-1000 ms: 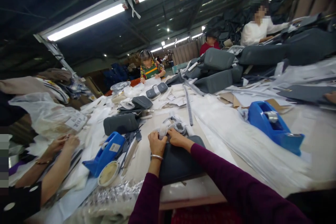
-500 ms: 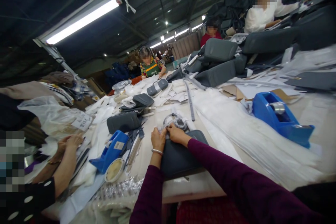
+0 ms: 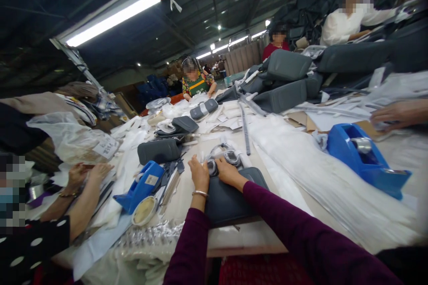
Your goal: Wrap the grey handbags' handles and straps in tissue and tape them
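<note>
A dark grey bag point(image 3: 234, 202) lies flat at the table's front edge, below my hands. At its far end are ring-shaped, film-wrapped parts: one ring point(image 3: 212, 168) between my hands and another wrapped ring point(image 3: 232, 157) just beyond my right fingers. My right hand point(image 3: 230, 172) is closed, its fingertips gripping the nearer ring from the right. My left hand point(image 3: 199, 177), with a silver bangle at the wrist, is at that ring's left side, fingers raised and apart. A whitish scrap, perhaps film, shows by its fingertips; contact is unclear.
Blue tape dispensers stand left point(image 3: 142, 187) and right point(image 3: 366, 158). A tape roll point(image 3: 144, 211) lies near the left one. White foam sheets point(image 3: 301, 156) stretch rightward; grey bags point(image 3: 281, 93) pile behind. Co-workers' hands are at left point(image 3: 88, 176) and far right point(image 3: 401, 115).
My left fingers have spread and lifted from the pinch beside my right hand, exposing the nearer ring. A co-worker's hand has entered at the right. The view has shifted slightly.
</note>
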The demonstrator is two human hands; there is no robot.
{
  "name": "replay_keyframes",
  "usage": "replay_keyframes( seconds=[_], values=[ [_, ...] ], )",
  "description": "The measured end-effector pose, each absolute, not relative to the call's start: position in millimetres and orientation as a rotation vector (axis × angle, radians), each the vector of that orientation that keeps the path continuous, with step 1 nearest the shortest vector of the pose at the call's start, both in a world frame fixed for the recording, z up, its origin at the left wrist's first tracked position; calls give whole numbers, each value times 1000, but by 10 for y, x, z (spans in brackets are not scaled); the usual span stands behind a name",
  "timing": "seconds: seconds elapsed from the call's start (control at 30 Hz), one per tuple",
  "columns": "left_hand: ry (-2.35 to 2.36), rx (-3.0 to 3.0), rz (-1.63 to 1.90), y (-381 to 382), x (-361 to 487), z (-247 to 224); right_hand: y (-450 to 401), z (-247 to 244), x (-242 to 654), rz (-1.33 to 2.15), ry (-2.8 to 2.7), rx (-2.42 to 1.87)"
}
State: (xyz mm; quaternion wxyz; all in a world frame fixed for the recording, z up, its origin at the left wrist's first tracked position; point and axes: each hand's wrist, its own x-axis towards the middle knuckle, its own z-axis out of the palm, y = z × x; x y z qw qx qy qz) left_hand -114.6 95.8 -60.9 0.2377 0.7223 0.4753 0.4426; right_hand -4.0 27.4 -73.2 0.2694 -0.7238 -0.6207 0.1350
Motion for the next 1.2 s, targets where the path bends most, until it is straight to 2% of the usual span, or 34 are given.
replay_keyframes(
  seconds=[0.13, 0.27, 0.37, 0.5, 0.73, 0.9, 1.07, 1.2],
  values=[
    [1264, 2494, 1322, 784, -1087, -603, 228, -771, -57, 307, -1676, -1931],
    [713, 2650, 1034, 811, -999, -691, 232, -822, -46, 282, -1686, -1901],
    [754, 2534, 983, 906, -954, -809, 222, -857, -52, 250, -1671, -1860],
    [774, 2683, 900, 952, -937, -930, 81, -867, -106, 135, -1586, -1815],
    [776, 2856, 886, 793, -983, -916, -227, -928, -219, -210, -1563, -2141],
    [452, 2765, 780, 600, -1061, -751, -216, -978, -191, -88, -1406, -2007],
    [467, 2771, 725, 504, -1110, -633, -280, -972, -6, 131, -1150, -1598],
    [461, 2941, 619, 503, -1121, -644, -373, -983, 160, 273, -1109, -1530]
  ],
)
